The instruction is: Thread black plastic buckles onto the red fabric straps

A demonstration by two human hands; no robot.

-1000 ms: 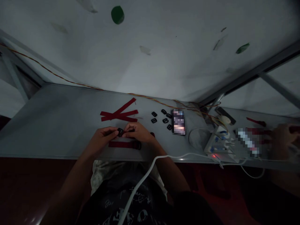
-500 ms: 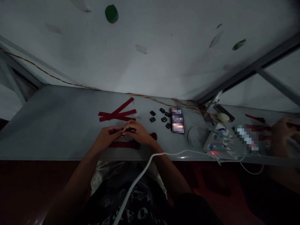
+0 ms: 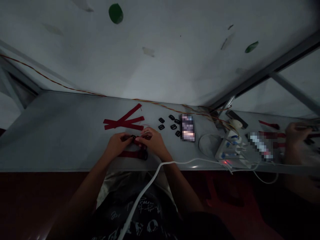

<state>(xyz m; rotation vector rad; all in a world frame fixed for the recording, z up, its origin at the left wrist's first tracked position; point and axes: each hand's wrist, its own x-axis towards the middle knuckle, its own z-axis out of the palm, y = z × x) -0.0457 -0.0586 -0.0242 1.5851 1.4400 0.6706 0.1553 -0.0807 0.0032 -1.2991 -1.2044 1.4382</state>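
My left hand point(image 3: 118, 144) pinches a small black buckle point(image 3: 133, 137) at its fingertips, just above the tabletop. Close beside it, my right hand point(image 3: 154, 144) has its fingers closed on a red strap point(image 3: 139, 142), whose end meets the buckle; whether it passes through the slot is too dark to tell. Below both hands lies another red strap point(image 3: 127, 154) with a black buckle point(image 3: 143, 154) at its right end. Several loose red straps point(image 3: 123, 122) lie crossed beyond my hands. To their right, several black slide buckles point(image 3: 161, 127) are scattered on the table.
A lit phone point(image 3: 187, 128) lies right of the buckles. Further right stands a white power strip point(image 3: 229, 146) with plugs, and a white cable point(image 3: 160, 168) runs from it across my right forearm. At the far right, another person's hand point(image 3: 296, 136) works near red straps.
The red strap now shows between my hands, against the buckle. My right hand has shifted slightly right and turned. The other person's hand has moved too.
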